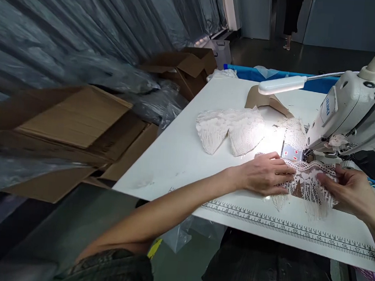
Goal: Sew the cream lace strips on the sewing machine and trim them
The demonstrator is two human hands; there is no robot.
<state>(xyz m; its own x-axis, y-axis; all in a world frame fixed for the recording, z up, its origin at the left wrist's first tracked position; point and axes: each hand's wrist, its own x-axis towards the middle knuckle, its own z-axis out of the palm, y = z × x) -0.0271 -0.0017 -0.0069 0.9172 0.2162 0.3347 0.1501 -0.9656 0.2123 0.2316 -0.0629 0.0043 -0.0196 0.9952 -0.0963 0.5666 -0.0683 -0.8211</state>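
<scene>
Nearest the camera, a printed black ruler scale runs along the front edge of the white tabletop. Just behind that scale lies a piece of cream openwork lace with a fringed lower edge, flat on the tabletop directly in front of the white industrial sewing machine. The left hand rests palm down on the lace's left end, fingers stretched out flat and close together, pressing the fabric to the tabletop. The right hand lies on the lace's right end, fingers loosely curled over the fringe and touching it; whether it pinches the fabric cannot be told. The lace's upper edge reaches toward the machine's needle area, where a small metal plate shows in the bright light.

Left of the sewing machine and farther back than the hands, two more cream lace pieces with rounded ends lie side by side on the tabletop, touching each other. Behind them sits a curved tan paper pattern piece, and above it a white tube lamp on a flexible arm reaches out from the machine. Well left of the machine, off the tabletop, flattened brown cardboard boxes are stacked against grey plastic sheeting.
</scene>
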